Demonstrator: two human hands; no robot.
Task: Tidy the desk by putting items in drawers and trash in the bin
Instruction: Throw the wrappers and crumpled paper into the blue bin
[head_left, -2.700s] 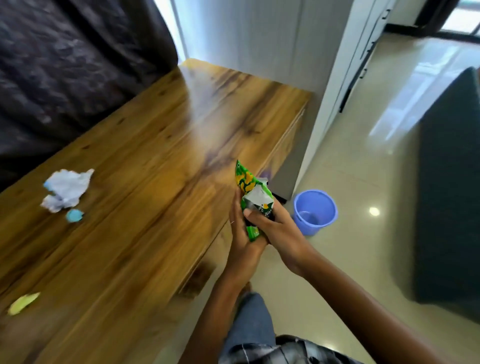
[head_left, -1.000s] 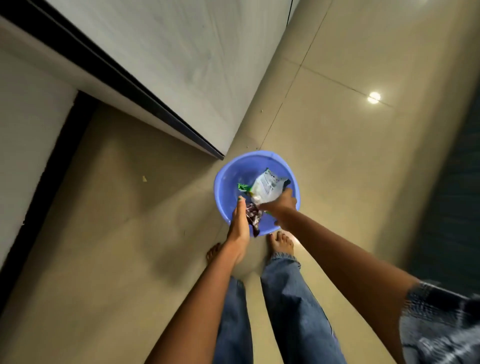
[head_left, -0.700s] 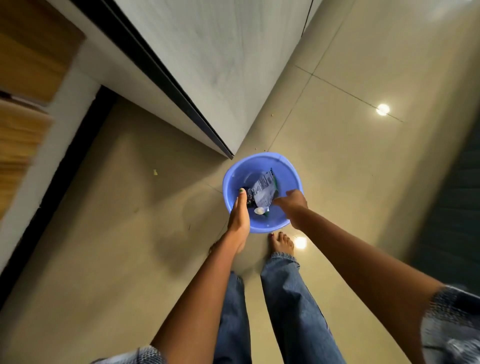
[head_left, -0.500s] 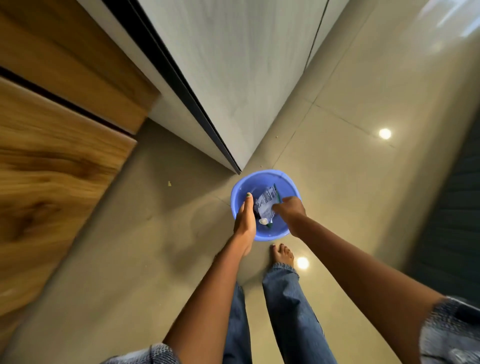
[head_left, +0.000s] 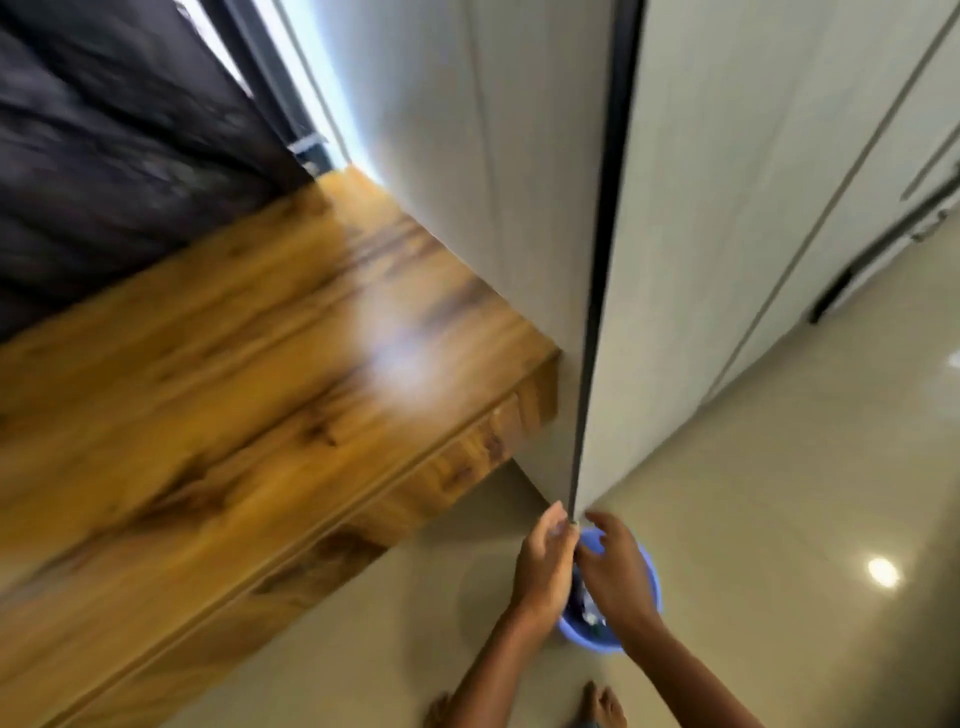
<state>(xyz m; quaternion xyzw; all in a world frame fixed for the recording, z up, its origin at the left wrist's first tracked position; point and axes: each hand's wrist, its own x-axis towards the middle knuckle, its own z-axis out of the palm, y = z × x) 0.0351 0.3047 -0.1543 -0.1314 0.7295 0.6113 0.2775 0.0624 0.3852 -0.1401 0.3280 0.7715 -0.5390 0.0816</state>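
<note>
Hands: left hand and right hand both relaxed, holding nothing, lower centre above blue bin | wrapper lies in bin | wooden tabletop left.

The hands, left and right, cover most of the blue bin, so the trash inside it is only a small unclear patch. The desk is blurred and cut off at the left edge. The bare feet are cut by the bottom edge.
</note>
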